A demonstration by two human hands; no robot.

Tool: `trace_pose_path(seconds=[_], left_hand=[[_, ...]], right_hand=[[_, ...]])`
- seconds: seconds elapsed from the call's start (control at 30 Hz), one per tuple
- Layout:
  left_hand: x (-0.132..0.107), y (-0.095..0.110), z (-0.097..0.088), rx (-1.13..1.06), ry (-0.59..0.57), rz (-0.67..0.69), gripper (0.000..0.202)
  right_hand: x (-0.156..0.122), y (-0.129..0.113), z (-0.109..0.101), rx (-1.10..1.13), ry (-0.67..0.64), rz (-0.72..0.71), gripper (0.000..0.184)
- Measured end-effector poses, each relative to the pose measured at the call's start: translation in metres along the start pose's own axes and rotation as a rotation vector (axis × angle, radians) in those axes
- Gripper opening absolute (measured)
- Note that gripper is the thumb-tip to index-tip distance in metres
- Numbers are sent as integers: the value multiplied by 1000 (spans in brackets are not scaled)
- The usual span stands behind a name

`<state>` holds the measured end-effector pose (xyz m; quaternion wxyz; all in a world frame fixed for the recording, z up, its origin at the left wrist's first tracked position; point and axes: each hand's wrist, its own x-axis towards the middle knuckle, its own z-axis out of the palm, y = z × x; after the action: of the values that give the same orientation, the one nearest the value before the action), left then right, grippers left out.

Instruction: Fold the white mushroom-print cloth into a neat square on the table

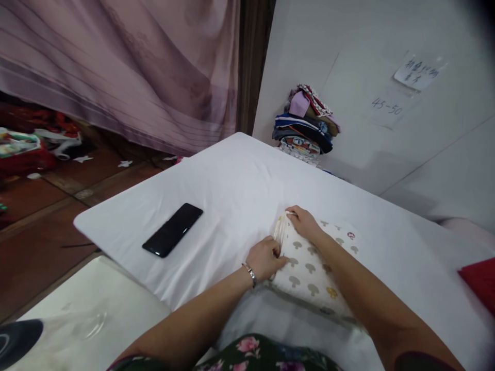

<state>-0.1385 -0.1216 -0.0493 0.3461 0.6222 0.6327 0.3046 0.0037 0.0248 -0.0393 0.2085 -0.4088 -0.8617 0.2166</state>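
Note:
A folded white cloth printed with grey and yellow mushrooms lies on the white-covered table. My left hand, with a bracelet at its wrist, is closed on the cloth's left edge, thumb on top. At the far left corner of the cloth, my right hand pinches the layered edge between thumb and fingers. Several layers show along that left edge. My right forearm hides part of the cloth's right side.
A black phone lies left on the table. Folded clothes are stacked beyond the far edge, by a white wall with paper notes. A red item sits at the right. A pale surface adjoins the table at lower left.

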Motion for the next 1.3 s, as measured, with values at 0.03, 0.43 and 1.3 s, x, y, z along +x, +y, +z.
trace_pose_path(seconds=[0.03, 0.43, 1.3], left_hand=[[0, 0, 0, 7, -5, -1, 25], [-2, 1, 1, 101, 44, -8, 25], [51, 25, -16, 275, 94, -87, 25]], right_hand=[[0, 1, 2, -46, -18, -2, 19], [-19, -6, -5, -272, 116, -141, 39], [-151, 17, -43, -281, 137, 134, 40]])
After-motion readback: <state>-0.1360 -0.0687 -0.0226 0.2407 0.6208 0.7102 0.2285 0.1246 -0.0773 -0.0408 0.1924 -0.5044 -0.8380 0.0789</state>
